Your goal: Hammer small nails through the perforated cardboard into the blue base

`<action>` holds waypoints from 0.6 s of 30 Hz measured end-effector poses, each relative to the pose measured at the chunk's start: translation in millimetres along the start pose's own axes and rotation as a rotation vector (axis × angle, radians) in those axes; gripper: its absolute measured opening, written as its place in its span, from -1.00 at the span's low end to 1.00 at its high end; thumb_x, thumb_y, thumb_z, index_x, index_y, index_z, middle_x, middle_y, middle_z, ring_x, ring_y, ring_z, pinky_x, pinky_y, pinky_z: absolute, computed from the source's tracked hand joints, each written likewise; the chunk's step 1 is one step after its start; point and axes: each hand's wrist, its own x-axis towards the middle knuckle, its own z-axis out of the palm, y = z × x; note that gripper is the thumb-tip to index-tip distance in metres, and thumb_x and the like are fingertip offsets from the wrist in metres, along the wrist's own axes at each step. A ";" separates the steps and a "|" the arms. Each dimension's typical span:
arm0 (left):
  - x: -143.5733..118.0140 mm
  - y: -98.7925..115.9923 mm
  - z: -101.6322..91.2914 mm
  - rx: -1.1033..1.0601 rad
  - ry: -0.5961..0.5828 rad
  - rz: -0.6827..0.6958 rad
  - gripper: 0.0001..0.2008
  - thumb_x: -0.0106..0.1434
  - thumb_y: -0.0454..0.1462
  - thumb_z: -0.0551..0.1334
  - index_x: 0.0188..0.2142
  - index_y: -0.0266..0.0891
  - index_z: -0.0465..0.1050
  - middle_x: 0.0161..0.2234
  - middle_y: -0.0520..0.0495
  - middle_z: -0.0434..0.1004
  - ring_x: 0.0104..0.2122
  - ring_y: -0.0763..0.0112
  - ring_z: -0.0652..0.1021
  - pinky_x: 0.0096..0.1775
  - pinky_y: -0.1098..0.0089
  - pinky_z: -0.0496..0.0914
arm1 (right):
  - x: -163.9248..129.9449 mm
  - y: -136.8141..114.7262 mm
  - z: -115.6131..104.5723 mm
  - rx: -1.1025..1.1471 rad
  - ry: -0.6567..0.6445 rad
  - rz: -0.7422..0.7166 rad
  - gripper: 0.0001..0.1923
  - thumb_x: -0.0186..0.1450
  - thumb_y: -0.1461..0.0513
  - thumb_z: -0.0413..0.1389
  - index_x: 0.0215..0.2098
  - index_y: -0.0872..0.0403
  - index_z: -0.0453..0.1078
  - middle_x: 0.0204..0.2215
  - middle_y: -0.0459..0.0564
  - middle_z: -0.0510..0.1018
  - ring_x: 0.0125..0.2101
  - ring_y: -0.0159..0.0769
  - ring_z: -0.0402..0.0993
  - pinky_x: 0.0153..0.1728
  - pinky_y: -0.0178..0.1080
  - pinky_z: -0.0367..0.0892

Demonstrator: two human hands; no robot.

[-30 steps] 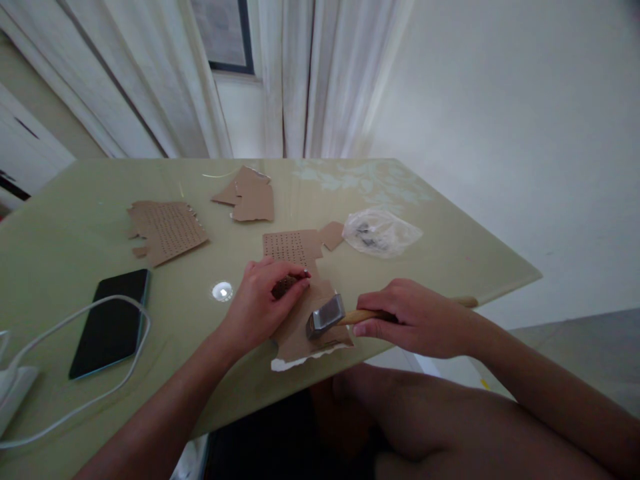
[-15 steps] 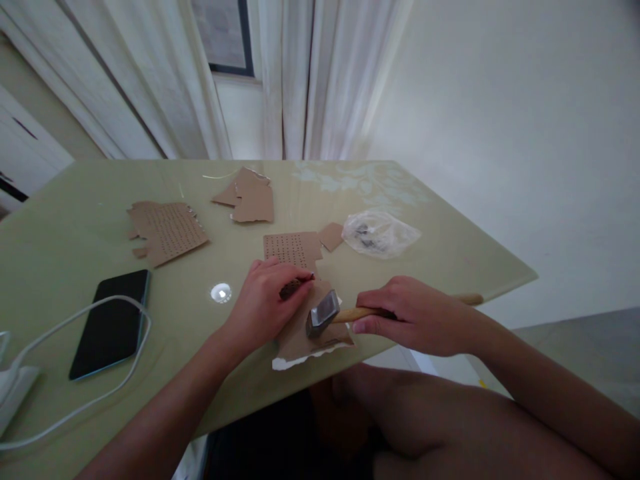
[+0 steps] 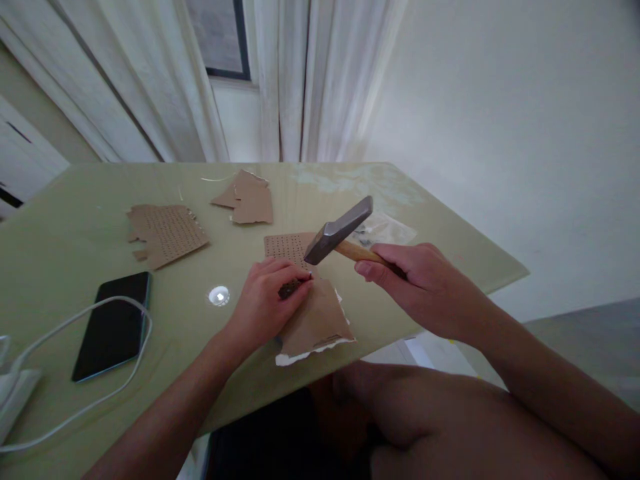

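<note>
My right hand is closed around the wooden handle of a hammer. The hammer's steel head is raised above the cardboard, up and to the right of my left fingertips. My left hand rests on a piece of brown cardboard with a torn white edge. Its thumb and forefinger pinch a small nail; only a shiny tip shows, the rest being hidden by the fingers. Rows of dark dots mark the far part of this cardboard.
On the glossy table lie another dotted cardboard piece, plain cardboard scraps and a phone with a white cable across it. A clear plastic bag with small dark things lies behind the hammer.
My right hand has lifted the hammer, its head going from low over the near cardboard to well above it. My left hand keeps its pinch in nearly the same place.
</note>
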 end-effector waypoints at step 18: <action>0.3 0.4 1.1 0.042 -0.048 -0.049 -0.92 0.44 -0.26 0.40 -0.19 -0.05 0.73 -0.18 -0.01 0.74 -0.14 0.13 0.65 -0.08 0.13 0.35 | 4.1 3.1 7.4 -0.039 0.000 0.028 -0.47 0.59 -0.09 0.05 -0.45 0.02 0.28 -0.58 -0.15 0.32 -0.53 -0.33 0.22 -0.37 -0.19 -0.03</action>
